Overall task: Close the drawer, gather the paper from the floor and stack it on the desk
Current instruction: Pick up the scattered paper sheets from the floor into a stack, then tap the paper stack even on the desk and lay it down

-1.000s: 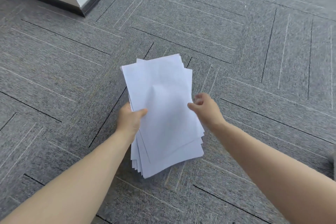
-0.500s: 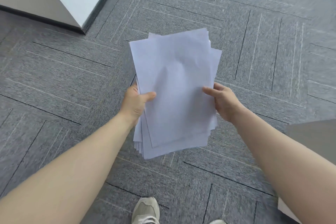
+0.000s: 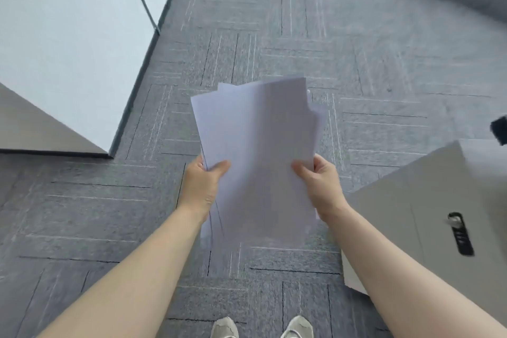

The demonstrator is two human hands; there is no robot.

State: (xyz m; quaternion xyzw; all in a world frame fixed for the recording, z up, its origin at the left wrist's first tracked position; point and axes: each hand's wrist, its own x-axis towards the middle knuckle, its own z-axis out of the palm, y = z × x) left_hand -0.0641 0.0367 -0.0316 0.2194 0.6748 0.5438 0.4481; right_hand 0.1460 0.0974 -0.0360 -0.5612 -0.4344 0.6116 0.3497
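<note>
A loose stack of white paper (image 3: 260, 151) hangs in the air in front of me, its sheets slightly fanned at the top. My left hand (image 3: 201, 186) grips the stack's left edge, thumb on top. On the right edge my right hand (image 3: 319, 186) holds it the same way. A grey drawer cabinet (image 3: 428, 214) with a black lock and handle strip (image 3: 461, 233) stands at the right; its front looks flush. No desk top is clearly in view.
Grey carpet tiles (image 3: 274, 35) cover the floor. A white wall corner with dark skirting (image 3: 82, 49) rises at the left. My two shoes (image 3: 260, 328) show at the bottom edge. A dark object (image 3: 499, 129) sits at the right edge.
The paper stack has come up off the carpet, held in both hands. My view has risen, and the cabinet on the right and my shoes have come into sight.
</note>
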